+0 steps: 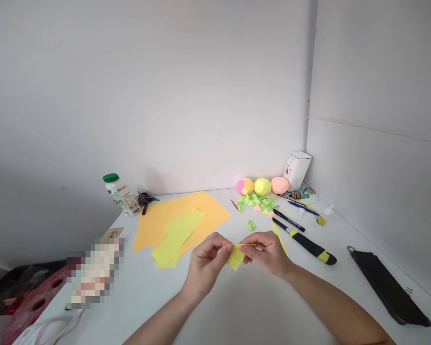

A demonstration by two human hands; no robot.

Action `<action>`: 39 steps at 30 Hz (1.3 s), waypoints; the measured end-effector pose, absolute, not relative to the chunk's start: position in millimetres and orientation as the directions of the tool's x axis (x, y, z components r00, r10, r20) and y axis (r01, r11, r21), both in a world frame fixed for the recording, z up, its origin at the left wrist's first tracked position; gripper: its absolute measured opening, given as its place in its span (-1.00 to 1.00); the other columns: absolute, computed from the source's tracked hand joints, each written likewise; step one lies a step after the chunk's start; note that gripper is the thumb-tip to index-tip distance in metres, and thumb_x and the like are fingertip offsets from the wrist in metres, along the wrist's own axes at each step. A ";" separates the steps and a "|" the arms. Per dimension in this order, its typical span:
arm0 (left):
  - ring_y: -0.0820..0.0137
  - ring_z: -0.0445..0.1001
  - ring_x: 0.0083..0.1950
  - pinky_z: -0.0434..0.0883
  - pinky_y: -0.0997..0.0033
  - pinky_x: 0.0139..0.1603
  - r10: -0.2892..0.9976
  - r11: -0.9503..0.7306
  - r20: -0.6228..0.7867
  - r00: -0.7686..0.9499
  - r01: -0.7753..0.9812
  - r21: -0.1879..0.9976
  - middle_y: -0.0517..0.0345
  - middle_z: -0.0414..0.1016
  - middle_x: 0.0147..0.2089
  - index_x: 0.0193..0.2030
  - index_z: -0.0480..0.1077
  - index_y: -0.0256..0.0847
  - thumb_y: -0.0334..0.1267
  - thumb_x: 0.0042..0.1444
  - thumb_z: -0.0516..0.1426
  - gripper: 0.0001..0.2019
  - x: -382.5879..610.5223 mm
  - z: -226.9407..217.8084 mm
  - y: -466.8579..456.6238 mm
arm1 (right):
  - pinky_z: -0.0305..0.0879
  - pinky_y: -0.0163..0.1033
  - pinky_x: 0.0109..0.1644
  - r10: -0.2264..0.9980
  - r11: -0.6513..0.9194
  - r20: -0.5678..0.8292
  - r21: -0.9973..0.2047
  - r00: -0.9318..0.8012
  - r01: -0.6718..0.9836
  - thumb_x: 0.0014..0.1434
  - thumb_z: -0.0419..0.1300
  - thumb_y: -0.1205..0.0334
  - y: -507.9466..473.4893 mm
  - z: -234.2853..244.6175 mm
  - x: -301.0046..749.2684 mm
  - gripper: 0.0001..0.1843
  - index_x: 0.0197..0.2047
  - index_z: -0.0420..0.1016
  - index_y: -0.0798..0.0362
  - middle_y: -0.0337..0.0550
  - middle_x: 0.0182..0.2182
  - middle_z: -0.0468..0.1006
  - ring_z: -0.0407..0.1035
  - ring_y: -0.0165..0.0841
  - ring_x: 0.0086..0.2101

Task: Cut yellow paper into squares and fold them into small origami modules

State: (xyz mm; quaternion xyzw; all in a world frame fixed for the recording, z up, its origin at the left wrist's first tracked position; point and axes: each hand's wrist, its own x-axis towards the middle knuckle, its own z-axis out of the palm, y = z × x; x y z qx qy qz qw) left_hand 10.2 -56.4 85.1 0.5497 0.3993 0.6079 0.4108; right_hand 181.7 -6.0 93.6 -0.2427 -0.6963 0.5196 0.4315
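Note:
Both hands meet over the white table (244, 306) and pinch one small yellow paper piece (236, 257), folded along its top edge. My left hand (205, 264) grips its left end between thumb and fingers. My right hand (265, 251) holds the right end the same way. The paper hangs a little above the tabletop. Just behind the hands lie yellow paper strips (175, 235) on an orange sheet (181, 215).
A black-and-yellow utility knife (305, 244) and pens (289, 219) lie to the right. Small green folded pieces (255, 201) and three paper balls (262, 186) sit near the back wall, beside a white container (296, 170). A bottle (121, 194) and keys (145, 199) stand back left; a black phone (388, 286) lies far right.

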 end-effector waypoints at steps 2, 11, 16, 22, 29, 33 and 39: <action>0.44 0.34 -0.39 0.33 0.45 -0.41 0.932 -0.360 0.356 -0.067 -0.045 0.932 0.17 0.34 -0.44 -0.41 0.43 -0.21 -0.19 0.12 0.16 -0.84 10.7 85.2 -57.2 | 0.39 -0.36 -0.53 0.783 0.345 0.347 -0.933 -0.516 -0.105 0.08 0.27 0.20 -5.9 93.1 181.9 -0.84 -0.41 0.54 0.13 -0.19 -0.58 0.53 0.43 -0.42 -0.61; 0.43 0.32 -0.41 0.31 0.44 -0.42 0.905 -0.413 0.417 -0.082 0.054 0.909 0.15 0.33 -0.44 -0.40 0.42 -0.19 -0.17 0.18 0.08 -0.79 9.8 87.5 -59.0 | 0.39 -0.35 -0.55 0.788 0.322 0.324 -0.942 -0.523 -0.099 0.07 0.27 0.15 -4.1 91.0 182.3 -0.81 -0.40 0.55 0.12 -0.18 -0.58 0.53 0.43 -0.41 -0.61; 0.39 0.37 -0.33 0.35 0.40 -0.33 0.895 -0.440 0.446 -0.027 0.125 0.889 0.13 0.37 -0.38 -0.34 0.44 -0.17 -0.20 0.14 0.13 -0.88 7.7 86.0 -57.2 | 0.40 -0.34 -0.52 0.772 0.318 0.318 -0.943 -0.550 -0.098 0.08 0.27 0.15 -4.4 89.9 182.2 -0.81 -0.39 0.56 0.13 -0.18 -0.56 0.53 0.43 -0.41 -0.59; 0.40 0.37 -0.37 0.35 0.41 -0.36 0.894 -0.436 0.447 -0.035 0.166 0.885 0.12 0.39 -0.41 -0.37 0.43 -0.18 -0.19 0.15 0.12 -0.85 9.3 87.2 -58.2 | 0.37 -0.35 -0.53 0.791 0.342 0.345 -0.934 -0.506 -0.103 0.07 0.27 0.17 -4.8 91.5 180.3 -0.83 -0.39 0.54 0.12 -0.21 -0.59 0.52 0.41 -0.43 -0.61; 0.39 0.40 -0.36 0.37 0.41 -0.36 0.906 -0.416 0.424 0.007 0.202 0.886 0.11 0.42 -0.39 -0.35 0.44 -0.18 -0.22 0.14 0.12 -0.88 10.4 85.3 -57.2 | 0.36 -0.34 -0.51 0.769 0.341 0.332 -0.936 -0.547 -0.089 0.08 0.26 0.15 -3.4 89.5 180.9 -0.81 -0.41 0.53 0.12 -0.19 -0.58 0.52 0.40 -0.42 -0.59; 0.41 0.38 -0.38 0.35 0.45 -0.39 0.890 -0.443 0.456 -0.005 0.226 0.868 0.14 0.40 -0.41 -0.39 0.42 -0.18 -0.27 0.12 0.12 -0.89 12.2 85.5 -58.1 | 0.34 -0.33 -0.51 0.749 0.376 0.352 -0.923 -0.562 -0.077 0.10 0.23 0.16 -3.8 89.7 180.5 -0.81 -0.42 0.54 0.11 -0.19 -0.60 0.51 0.39 -0.42 -0.59; 0.42 0.39 -0.41 0.35 0.45 -0.42 0.857 -0.492 0.515 -0.010 0.284 0.823 0.14 0.40 -0.43 -0.41 0.40 -0.18 -0.34 0.09 0.12 -0.92 16.0 88.0 -60.1 | 0.32 -0.31 -0.43 0.665 0.605 0.561 -0.792 -0.493 -0.085 0.07 0.17 0.32 -5.8 93.2 176.2 -0.93 -0.41 0.48 0.07 -0.16 -0.49 0.50 0.36 -0.39 -0.46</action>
